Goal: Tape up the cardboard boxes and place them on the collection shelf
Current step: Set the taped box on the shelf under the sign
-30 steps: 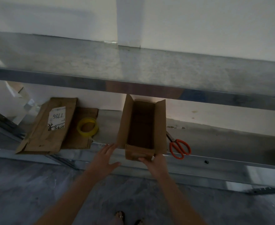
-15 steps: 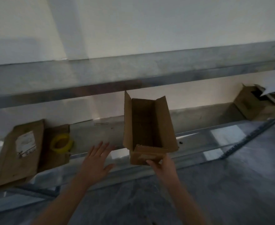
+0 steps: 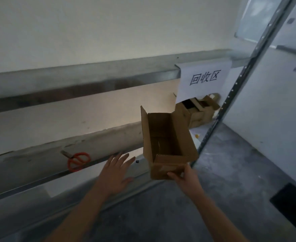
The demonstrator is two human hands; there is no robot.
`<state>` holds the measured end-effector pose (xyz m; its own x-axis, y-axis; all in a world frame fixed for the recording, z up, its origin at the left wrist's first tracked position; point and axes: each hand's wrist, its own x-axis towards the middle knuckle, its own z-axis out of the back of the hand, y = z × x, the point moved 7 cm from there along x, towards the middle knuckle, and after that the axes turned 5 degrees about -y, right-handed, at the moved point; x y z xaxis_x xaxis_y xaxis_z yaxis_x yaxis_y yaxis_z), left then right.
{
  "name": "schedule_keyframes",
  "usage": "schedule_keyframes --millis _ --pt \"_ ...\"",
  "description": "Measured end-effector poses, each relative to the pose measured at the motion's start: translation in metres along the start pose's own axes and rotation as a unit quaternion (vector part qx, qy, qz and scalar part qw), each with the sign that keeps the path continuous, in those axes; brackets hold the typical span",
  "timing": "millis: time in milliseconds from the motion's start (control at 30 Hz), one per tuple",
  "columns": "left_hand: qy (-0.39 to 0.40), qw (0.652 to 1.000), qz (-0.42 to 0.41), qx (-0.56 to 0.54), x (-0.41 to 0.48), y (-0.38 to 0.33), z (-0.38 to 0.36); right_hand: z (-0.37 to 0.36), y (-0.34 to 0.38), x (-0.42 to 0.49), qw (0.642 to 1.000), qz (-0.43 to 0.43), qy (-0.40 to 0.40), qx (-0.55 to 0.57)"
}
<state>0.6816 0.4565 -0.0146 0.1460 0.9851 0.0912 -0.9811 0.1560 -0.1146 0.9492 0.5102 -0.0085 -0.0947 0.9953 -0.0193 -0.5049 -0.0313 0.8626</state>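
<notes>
In curled right grip (image 3: 187, 180), cardboard box (image 3: 168, 137)

Only 2 bare forearms and 2 bare hands of the person are in view. The left forearm (image 3: 77, 215) is long and slim, and it becomes narrower at the wrist. The left hand (image 3: 116, 173) shows its back side; its 4 fingers (image 3: 124, 158) are slender, and the thumb is shorter and thicker. The right forearm (image 3: 213, 212) has the same slim shape. The right hand (image 3: 187, 179) also shows its back side, and its fingers are mostly hidden. Both arms are uncovered down to the bottom edge of the picture. The light is dim, so the nails and any small marks cannot be made out.
</notes>
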Motion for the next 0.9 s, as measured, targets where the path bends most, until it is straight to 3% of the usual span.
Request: schedule_keyframes --millis 200,300,433,533,800,900 --pt "0.016 0.997 0.025 -0.076 0.079 -0.1 -0.027 0.096 -0.065 0.064 0.999 -0.03 0.023 -0.025" --pt "0.011 0.982 0.076 -0.171 0.117 -0.124 -0.034 0.115 -0.077 0.105 0.998 -0.013 0.055 -0.035" --pt "0.001 0.907 0.179 -0.382 0.164 -0.139 -0.046 0.11 -0.074 0.152 0.995 0.035 0.085 -0.045" --pt "-0.003 0.851 0.239 -0.467 0.191 -0.143 -0.058 0.098 -0.079 0.183 0.992 0.049 0.113 -0.026" --pt "-0.068 0.761 0.344 -0.546 0.237 -0.138 -0.075 0.076 -0.097 0.254 0.987 0.02 0.161 0.005" --pt "-0.071 0.764 0.364 -0.528 0.25 -0.12 -0.085 0.067 -0.097 0.278 0.985 -0.005 0.172 0.016"
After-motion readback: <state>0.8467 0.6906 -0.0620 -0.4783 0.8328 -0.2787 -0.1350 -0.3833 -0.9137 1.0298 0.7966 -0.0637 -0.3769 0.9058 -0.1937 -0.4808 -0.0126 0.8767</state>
